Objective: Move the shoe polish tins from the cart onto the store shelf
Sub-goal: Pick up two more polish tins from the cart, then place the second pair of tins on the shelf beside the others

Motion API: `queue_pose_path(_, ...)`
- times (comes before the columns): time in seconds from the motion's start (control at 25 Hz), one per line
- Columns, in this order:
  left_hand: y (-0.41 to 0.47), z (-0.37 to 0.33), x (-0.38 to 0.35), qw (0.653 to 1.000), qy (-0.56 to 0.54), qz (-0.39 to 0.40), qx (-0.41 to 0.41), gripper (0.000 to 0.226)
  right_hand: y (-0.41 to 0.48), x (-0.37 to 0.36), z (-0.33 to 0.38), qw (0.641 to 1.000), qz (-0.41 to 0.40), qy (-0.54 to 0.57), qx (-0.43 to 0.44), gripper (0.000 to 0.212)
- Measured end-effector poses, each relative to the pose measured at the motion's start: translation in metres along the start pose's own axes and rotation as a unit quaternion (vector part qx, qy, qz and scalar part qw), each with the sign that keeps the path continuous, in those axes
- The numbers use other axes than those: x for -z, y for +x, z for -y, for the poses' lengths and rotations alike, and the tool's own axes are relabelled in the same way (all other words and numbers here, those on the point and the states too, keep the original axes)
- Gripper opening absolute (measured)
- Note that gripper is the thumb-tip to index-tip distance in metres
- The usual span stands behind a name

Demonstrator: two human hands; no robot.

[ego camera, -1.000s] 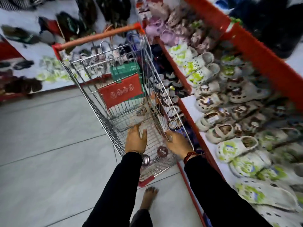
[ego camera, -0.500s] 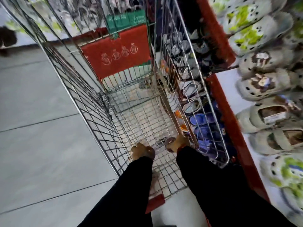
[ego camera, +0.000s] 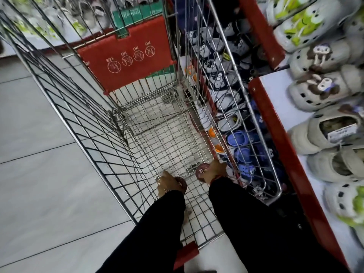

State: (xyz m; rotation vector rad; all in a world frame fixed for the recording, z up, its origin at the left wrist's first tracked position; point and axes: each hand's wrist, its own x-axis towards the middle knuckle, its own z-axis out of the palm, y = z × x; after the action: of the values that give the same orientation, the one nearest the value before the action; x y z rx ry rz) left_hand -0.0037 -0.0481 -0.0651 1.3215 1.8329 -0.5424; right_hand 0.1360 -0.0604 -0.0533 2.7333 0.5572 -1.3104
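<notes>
Both my arms, in black sleeves, reach down into a wire shopping cart (ego camera: 94, 107). My left hand (ego camera: 167, 184) is closed around a round dark-red shoe polish tin (ego camera: 182, 183) near the cart's floor. My right hand (ego camera: 215, 171) grips a second round tin (ego camera: 201, 171), tilted so its printed lid faces up. The store shelf (ego camera: 275, 123), white with a red edge, runs along the right of the cart.
The shelf carries rows of grey and green clog shoes (ego camera: 323, 89); blue and dark clogs (ego camera: 236, 138) lie on a lower level behind the cart's right wall. A red child-seat flap (ego camera: 128, 56) stands at the cart's far end. Grey tiled floor (ego camera: 39, 174) lies left.
The camera has leaned in over the cart. Both hands have gone from lying flat on the cart floor to closing around one tin each and lifting slightly.
</notes>
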Motion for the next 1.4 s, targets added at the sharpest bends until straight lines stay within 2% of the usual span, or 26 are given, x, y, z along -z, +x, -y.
queue_pose_path(0.16, -0.012, 0.000, 0.017, 0.999, -0.047, 0.009, 0.011, 0.075, -0.016, 0.014, 0.002, 0.997, -0.007, 0.073, 0.018, 0.047)
queue_pose_path(0.28, -0.030, -0.002, 0.041, 0.995, -0.103, -0.009, 0.012, 0.054, -0.037, 0.035, 0.004, 0.990, -0.012, 0.138, 0.042, 0.037)
queue_pose_path(0.4, -0.060, -0.005, 0.069, 0.981, -0.190, -0.015, -0.024, 0.049, -0.072, 0.061, 0.007, 0.973, -0.010, 0.220, 0.072, 0.034)
queue_pose_path(0.48, -0.087, -0.007, 0.085, 0.942, -0.331, -0.004, -0.060, 0.045, -0.097, 0.078, 0.004, 0.953, -0.024, 0.284, 0.105, 0.030)
queue_pose_path(0.56, -0.117, -0.009, 0.102, 0.884, -0.460, 0.013, -0.083, 0.045, -0.126, 0.098, -0.003, 0.922, -0.042, 0.359, 0.139, 0.023)
queue_pose_path(0.68, -0.169, -0.013, 0.123, 0.826, -0.546, 0.018, -0.141, 0.043, -0.154, 0.125, -0.027, 0.873, -0.061, 0.452, 0.172, 0.017)
queue_pose_path(0.8, -0.239, -0.020, 0.140, 0.797, -0.568, 0.018, -0.205, 0.014, -0.227, 0.168, -0.061, 0.824, -0.068, 0.523, 0.206, 0.030)
queue_pose_path(0.92, -0.307, -0.031, 0.144, 0.772, -0.568, 0.049, -0.280, 0.016, -0.281, 0.201, -0.111, 0.778, -0.095, 0.577, 0.230, 0.034)
queue_pose_path(1.0, -0.351, -0.041, 0.147, 0.756, -0.566, 0.075, -0.321, 0.003, -0.313, 0.219, -0.142, 0.749, -0.119, 0.606, 0.241, 0.036)
queue_pose_path(1.12, -0.412, -0.058, 0.143, 0.742, -0.538, 0.122, -0.380, 0.014, -0.361, 0.248, -0.194, 0.706, -0.154, 0.639, 0.263, 0.034)
queue_pose_path(1.32, -0.493, -0.085, 0.117, 0.722, -0.486, 0.203, -0.449, 0.005, -0.418, 0.283, -0.281, 0.640, -0.243, 0.682, 0.258, 0.032)
queue_pose_path(1.4, -0.525, -0.098, 0.102, 0.715, -0.454, 0.230, -0.479, 0.011, -0.437, 0.294, -0.315, 0.615, -0.285, 0.692, 0.250, 0.030)
